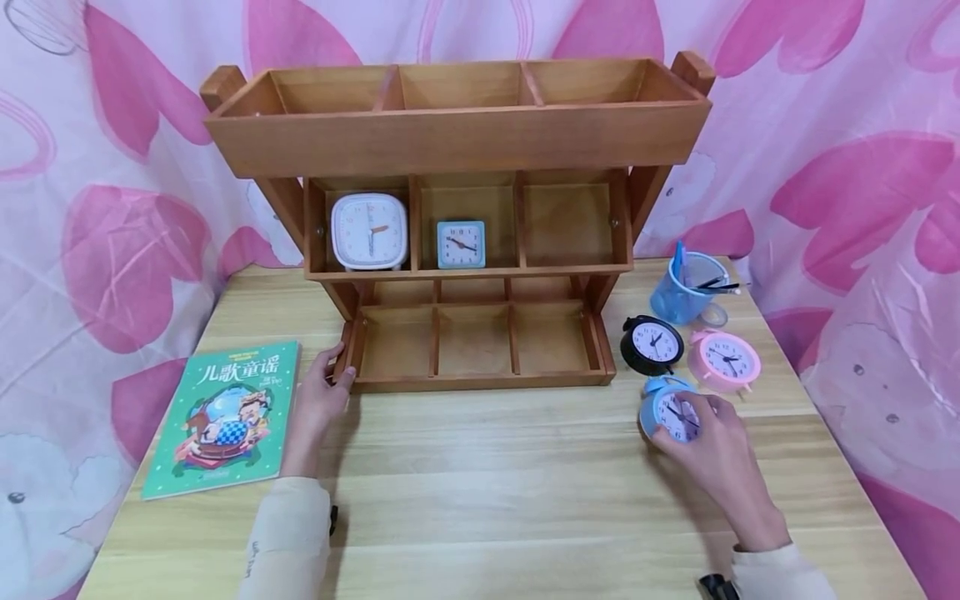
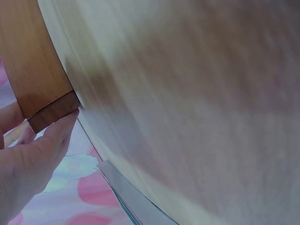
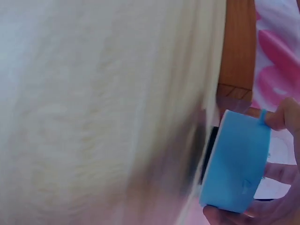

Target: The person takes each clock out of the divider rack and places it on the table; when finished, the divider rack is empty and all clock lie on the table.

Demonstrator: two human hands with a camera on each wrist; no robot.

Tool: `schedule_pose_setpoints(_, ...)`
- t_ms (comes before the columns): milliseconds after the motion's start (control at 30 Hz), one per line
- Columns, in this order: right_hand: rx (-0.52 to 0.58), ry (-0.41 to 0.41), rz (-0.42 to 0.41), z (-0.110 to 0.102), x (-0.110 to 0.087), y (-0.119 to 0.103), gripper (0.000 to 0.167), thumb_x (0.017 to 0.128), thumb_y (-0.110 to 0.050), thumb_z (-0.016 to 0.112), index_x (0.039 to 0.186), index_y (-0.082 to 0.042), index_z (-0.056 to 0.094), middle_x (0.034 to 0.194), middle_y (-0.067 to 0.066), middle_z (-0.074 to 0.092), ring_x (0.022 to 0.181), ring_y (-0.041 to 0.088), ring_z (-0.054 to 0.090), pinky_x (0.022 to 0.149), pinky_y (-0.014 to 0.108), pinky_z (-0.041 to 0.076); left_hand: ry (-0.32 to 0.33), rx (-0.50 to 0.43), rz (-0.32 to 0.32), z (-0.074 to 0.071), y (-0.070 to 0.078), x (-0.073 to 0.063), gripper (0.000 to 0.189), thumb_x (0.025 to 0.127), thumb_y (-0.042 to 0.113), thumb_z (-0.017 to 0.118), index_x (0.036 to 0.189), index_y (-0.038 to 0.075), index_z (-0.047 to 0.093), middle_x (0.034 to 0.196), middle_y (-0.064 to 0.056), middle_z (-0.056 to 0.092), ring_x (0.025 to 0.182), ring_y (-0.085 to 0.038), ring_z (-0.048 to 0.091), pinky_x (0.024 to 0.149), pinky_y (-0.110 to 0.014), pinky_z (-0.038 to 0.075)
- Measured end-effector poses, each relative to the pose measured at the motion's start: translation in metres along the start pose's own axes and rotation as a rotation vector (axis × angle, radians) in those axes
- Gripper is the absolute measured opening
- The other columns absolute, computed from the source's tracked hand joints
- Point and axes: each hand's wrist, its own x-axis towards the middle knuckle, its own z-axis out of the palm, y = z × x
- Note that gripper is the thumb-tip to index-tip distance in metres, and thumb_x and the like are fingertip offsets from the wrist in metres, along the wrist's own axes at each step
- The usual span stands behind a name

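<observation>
My right hand (image 1: 716, 446) holds a round blue alarm clock (image 1: 660, 410), thumb and fingers around its rim, at the right of the table. In the right wrist view the blue side of the clock (image 3: 236, 161) lies between the fingers. My left hand (image 1: 318, 404) grips the lower left end of a wooden shelf (image 1: 480, 383). The left wrist view has the thumb and fingers on either side of the shelf's end piece (image 2: 54, 112). A black alarm clock (image 1: 651, 344) and a pink alarm clock (image 1: 723, 360) stand just behind the blue one.
On the shelf's middle tier sit a white clock (image 1: 370, 232) and a small square blue clock (image 1: 461, 245). A green book (image 1: 225, 417) lies left of my left arm. At the back right stand a blue mesh pen cup (image 1: 678, 296) and a roll of tape (image 1: 714, 315).
</observation>
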Motion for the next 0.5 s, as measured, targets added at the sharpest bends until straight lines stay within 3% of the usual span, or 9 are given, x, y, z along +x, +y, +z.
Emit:
schedule_pose_setpoints(267,-0.017,-0.048,-0.035,0.011,0.000,0.011,0.064,0.076,-0.028,0.081,0.128,0.002,0.058,0.123,0.040,0.048,0.098,0.052,0.053,0.075,0.069,0.050,0.015,0.003,0.014,-0.001,-0.001,-0.001,0.056,0.106,0.020,0.046,0.158,0.019,0.026,0.153,-0.028,0.035,0.136,-0.043,0.042,0.106,-0.053,0.043)
schedule_pose_setpoints(500,-0.038,-0.085,-0.078,-0.008,0.005,-0.005,0.062,0.084,-0.035,0.075,0.130,0.004,0.056,0.134,0.045,0.042,0.110,0.063,0.048,0.080,0.077,0.043,0.015,0.013,0.024,-0.001,0.002,-0.001,0.055,0.105,0.020,0.046,0.157,0.018,0.028,0.152,-0.028,0.038,0.134,-0.042,0.043,0.106,-0.053,0.044)
